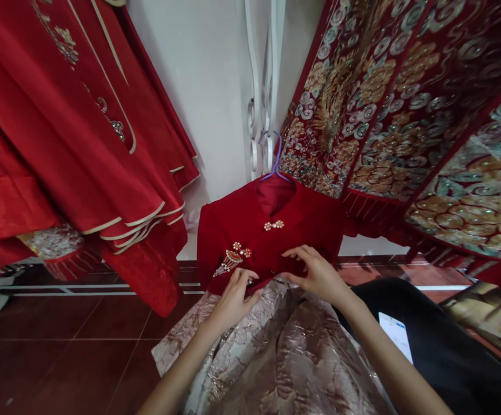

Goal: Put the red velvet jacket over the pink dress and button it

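A short red velvet jacket (242,216) hangs on a thin purple hanger (277,151). A beaded clasp (274,225) joins its neckline, and a jewelled tassel brooch (231,259) decorates the front. My left hand (235,300) has its fingers bent around the jacket's lower front edge, beside a small shiny fastening. At the other front panel, my right hand (315,275) touches the velvet with thumb and fingers apart. Below the hem spreads a shiny beige brocade garment (268,346), partly under my forearms.
Red garments with pale piping (82,144) hang at the left. Heavily embroidered, sequined red garments (384,104) hang at the right. A white metal rack (253,75) stands behind the jacket. A phone (395,336) lies on a black surface (432,351). Dark red tiles (82,357) cover the floor.
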The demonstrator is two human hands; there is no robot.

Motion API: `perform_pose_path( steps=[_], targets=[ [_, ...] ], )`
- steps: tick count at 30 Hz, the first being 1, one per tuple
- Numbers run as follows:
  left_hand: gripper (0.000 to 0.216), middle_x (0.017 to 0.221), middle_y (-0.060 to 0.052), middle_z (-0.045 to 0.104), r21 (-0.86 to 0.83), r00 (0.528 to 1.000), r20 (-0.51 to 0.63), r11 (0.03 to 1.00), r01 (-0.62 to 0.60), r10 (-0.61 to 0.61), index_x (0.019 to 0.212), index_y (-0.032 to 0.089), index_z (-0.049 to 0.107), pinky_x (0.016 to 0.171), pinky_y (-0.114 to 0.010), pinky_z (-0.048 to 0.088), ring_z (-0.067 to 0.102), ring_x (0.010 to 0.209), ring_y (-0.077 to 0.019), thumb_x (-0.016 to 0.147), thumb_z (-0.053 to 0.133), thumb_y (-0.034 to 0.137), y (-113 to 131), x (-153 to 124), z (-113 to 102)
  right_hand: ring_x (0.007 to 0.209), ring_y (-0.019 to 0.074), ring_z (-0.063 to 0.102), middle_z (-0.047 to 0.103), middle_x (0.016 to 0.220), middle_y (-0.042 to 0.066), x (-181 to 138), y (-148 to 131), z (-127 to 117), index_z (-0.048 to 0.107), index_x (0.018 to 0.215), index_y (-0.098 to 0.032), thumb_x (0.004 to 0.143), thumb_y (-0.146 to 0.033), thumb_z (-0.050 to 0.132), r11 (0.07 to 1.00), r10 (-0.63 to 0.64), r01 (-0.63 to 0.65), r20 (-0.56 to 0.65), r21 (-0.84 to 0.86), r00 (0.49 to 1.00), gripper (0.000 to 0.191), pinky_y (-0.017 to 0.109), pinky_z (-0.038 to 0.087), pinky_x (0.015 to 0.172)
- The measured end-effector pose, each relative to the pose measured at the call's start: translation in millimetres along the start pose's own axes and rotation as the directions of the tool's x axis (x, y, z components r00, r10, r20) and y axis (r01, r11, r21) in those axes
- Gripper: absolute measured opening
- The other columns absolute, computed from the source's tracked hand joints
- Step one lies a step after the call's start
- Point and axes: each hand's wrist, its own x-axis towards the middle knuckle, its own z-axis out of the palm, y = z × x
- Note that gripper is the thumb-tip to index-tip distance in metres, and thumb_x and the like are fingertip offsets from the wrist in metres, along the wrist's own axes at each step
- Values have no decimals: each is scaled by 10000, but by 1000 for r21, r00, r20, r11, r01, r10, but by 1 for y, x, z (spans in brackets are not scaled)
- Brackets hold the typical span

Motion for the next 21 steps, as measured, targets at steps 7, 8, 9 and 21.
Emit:
perform_pose_path(
  steps=[7, 8, 9, 21],
  targets=[
    [257, 1067, -72, 571, 81, 974, 221, 994, -71, 52, 1113, 208, 587, 925, -350, 431, 544, 1045, -223, 879, 519, 290, 10, -6, 0, 927, 244, 538, 583, 974, 103, 1, 26, 24, 592, 995, -168, 652, -14, 455, 937, 125, -179, -191, -300, 974, 401, 348, 434, 822],
    [261, 1070, -74, 580, 66, 976, 216, 996, -55, 39, 1115, 204, 593, 922, -345, 433, 552, 1036, -218, 881, 516, 290, 8, -6, 0, 887, 226, 552, 599, 927, 84, 1, 33, 19, 597, 951, -173, 680, -35, 432, 943, 189, -231, -188, -238, 964, 346, 326, 432, 800],
    [263, 1067, -76, 591, 42, 979, 204, 999, -31, 21, 1113, 199, 599, 914, -341, 438, 564, 1020, -212, 882, 517, 295, 6, -5, 1, 822, 202, 562, 609, 864, 60, 1, 39, 11, 602, 905, -181, 709, -61, 411, 946, 258, -283, -161, -160, 953, 298, 302, 431, 763],
    [429, 1224, -107, 596, -894, 977, 112, 411, 179, -181, 1176, 180, 560, 1007, -394, 405, 544, 1146, -233, 803, 639, 378, 23, 8, 14, 1011, 155, 607, 665, 1116, 36, -3, -25, -53, 670, 1128, -255, 870, -332, 563, 882, -221, -56, 515, 468, 828, 290, 312, 452, 918]
  ],
)
